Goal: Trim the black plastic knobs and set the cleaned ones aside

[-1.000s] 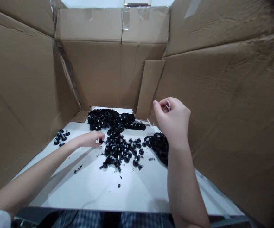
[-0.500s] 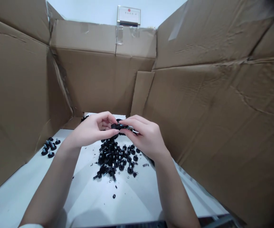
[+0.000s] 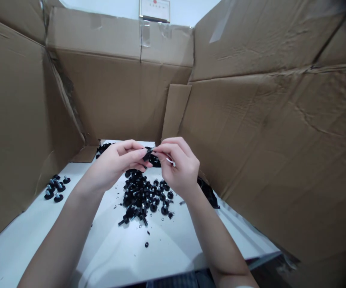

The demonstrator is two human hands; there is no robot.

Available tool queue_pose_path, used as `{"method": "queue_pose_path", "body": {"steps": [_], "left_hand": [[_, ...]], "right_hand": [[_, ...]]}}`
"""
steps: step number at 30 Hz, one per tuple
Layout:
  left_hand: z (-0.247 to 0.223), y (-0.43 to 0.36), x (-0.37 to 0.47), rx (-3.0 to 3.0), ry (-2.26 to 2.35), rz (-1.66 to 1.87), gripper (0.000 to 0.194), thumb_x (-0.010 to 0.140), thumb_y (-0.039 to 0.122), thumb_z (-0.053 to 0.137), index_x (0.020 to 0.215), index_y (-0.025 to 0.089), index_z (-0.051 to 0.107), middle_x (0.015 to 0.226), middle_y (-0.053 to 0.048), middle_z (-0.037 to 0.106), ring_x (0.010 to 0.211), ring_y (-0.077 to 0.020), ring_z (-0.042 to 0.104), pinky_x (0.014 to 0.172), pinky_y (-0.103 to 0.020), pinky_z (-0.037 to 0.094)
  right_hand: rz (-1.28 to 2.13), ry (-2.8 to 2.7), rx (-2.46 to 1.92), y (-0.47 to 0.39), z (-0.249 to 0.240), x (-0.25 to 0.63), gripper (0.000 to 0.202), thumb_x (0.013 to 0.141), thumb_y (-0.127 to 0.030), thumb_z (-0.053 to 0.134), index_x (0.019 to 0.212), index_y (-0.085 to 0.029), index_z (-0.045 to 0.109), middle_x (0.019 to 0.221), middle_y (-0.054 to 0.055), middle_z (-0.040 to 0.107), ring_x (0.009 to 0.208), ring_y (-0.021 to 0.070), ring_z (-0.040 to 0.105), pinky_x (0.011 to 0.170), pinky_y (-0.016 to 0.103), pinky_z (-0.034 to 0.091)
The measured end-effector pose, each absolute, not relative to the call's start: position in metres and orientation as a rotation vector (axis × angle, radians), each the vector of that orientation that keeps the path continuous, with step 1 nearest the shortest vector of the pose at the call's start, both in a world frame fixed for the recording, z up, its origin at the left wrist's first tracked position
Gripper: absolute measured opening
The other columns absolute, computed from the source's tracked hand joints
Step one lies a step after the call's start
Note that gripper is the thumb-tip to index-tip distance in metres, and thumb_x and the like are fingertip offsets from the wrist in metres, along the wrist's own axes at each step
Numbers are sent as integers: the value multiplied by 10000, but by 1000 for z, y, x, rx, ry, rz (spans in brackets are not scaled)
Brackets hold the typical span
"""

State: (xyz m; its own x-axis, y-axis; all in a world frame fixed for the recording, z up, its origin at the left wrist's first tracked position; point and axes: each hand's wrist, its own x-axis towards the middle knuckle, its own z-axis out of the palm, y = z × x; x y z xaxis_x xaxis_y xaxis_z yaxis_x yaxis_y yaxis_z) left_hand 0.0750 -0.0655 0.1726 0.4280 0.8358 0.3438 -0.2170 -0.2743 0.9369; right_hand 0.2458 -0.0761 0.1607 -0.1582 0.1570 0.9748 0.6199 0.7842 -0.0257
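Above the far part of the white table [image 3: 119, 248], my left hand [image 3: 120, 162] pinches a small black part [image 3: 147, 154] between thumb and fingers. My right hand [image 3: 179, 162] meets it from the right, its fingertips closed at the part's other side. Something thin and pale shows under the right hand's fingers, too small to make out. Below both hands lies a pile of black knobs with metal studs [image 3: 143, 194]. Small black rings and scraps are scattered around the pile.
Several black studded knobs [image 3: 58, 186] stand at the left by the cardboard wall [image 3: 13, 120]. More black pieces lie at the back behind my hands. A black item [image 3: 208, 193] rests beside my right forearm. Cardboard also rises behind and on the right.
The camera view has shifted slightly. My right hand has turned more upright and its fingertips now pinch at the small part. The black item beside my right forearm shows more.
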Motion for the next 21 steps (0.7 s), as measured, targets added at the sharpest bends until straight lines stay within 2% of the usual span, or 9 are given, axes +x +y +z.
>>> {"method": "queue_pose_path", "body": {"steps": [4, 7, 13, 17, 21], "left_hand": [[171, -70, 85, 1347, 490, 1145, 134, 780, 273, 685, 848, 159, 677, 824, -30, 685, 776, -142, 679, 669, -220, 564], [170, -72, 91, 1317, 486, 1145, 165, 785, 312, 663, 813, 150, 658, 800, -39, 672, 761, -156, 674, 671, -257, 568], [165, -71, 85, 1677, 717, 1252, 229, 713, 322, 744, 848, 183, 623, 851, -17, 645, 749, -138, 643, 674, -262, 547], [164, -73, 80, 1986, 723, 1367, 200, 730, 256, 720, 897, 207, 623, 950, -24, 611, 863, -155, 626, 758, -282, 548], [164, -65, 84, 2071, 602, 1617, 178, 724, 172, 700, 884, 200, 628, 952, -17, 569, 914, -144, 603, 827, -275, 534]], "right_hand": [[-473, -1589, -577, -74, 158, 242, 122, 841, -102, 528, 830, -219, 564, 845, 34, 620, 688, 121, 573, 515, 251, 446], [-468, -1564, -613, -73, 158, 242, 121, 854, -112, 499, 822, -221, 540, 838, 42, 611, 716, 139, 578, 537, 268, 453], [-418, -1721, -642, -77, 163, 246, 145, 862, -94, 458, 847, -219, 531, 936, 51, 627, 837, 141, 595, 635, 260, 475], [-250, -1749, -755, -73, 168, 252, 124, 864, -117, 476, 799, -200, 541, 820, 22, 622, 703, 120, 560, 610, 246, 439], [-70, -1720, -902, -64, 169, 259, 106, 864, -192, 509, 765, -200, 547, 739, 2, 596, 637, 117, 517, 593, 251, 407]]}}
